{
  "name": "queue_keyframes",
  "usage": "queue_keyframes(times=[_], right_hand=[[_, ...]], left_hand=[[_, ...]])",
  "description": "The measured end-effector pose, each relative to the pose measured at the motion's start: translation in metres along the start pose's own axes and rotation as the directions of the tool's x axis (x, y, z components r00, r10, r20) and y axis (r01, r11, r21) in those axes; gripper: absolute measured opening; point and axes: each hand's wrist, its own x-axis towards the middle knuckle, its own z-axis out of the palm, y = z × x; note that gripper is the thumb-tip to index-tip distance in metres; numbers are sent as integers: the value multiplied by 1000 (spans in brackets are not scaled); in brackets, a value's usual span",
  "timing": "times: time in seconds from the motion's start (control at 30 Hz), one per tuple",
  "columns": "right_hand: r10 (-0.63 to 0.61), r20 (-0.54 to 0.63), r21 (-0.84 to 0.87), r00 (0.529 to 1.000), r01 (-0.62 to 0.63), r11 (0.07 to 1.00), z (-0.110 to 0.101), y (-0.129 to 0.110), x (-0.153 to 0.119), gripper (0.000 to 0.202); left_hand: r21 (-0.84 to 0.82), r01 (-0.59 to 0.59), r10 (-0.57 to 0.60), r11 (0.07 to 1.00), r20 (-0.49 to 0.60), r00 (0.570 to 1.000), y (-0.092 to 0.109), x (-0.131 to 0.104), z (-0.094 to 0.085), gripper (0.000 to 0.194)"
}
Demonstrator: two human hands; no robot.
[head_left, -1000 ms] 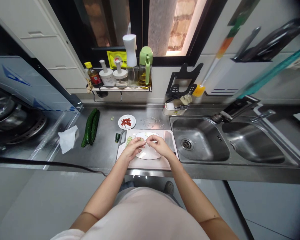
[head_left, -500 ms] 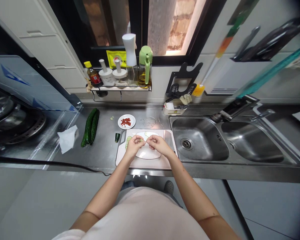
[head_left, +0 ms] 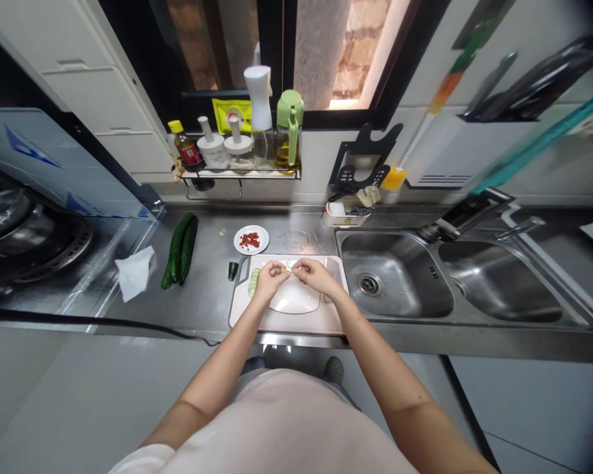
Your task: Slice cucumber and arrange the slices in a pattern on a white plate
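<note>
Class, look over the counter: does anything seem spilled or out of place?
Yes: a wet-looking ring marks the counter behind the cutting board, perhaps spilled water. A pale-green scrap also lies loose left of the small plate, off the board.

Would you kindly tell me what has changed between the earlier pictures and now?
The left hand and the right hand have shifted slightly forward, toward the far edge of the white plate. Whether either took hold of or let go of anything is too small to tell. The two cucumbers, the dish of red pieces and the chopping board stayed put.
</note>
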Motion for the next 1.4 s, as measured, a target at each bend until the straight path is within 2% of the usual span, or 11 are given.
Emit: queue_keyframes(times=[0.3,0.47,0.63,0.8,0.97,1.4], right_hand=[[-24,-42,-232,999,14,973,-4,24,22,12],[-23,-33,-290,999,12,957,-5,34,30,11],[11,-32,-365,999,-22,931,-5,39,34,11],[31,-15,-483,999,-34,875,-4,43,36,15],[77,-21,-572,997,-75,817,1,47,41,17],[145,18,-690,989,-93,718,5,59,50,22]], left_hand=[[77,14,-10,997,-49,999,-9,22,2,26],[113,-18,26,993,-71,997,-24,38,-1,23],[260,-3,25,966,-82,996,-40,50,-8,17],[476,25,24,879,-97,995,-43,54,-12,15],[669,34,49,743,-105,993,-40,59,-10,19],[827,92,-10,555,-103,995,-45,66,-5,16]])
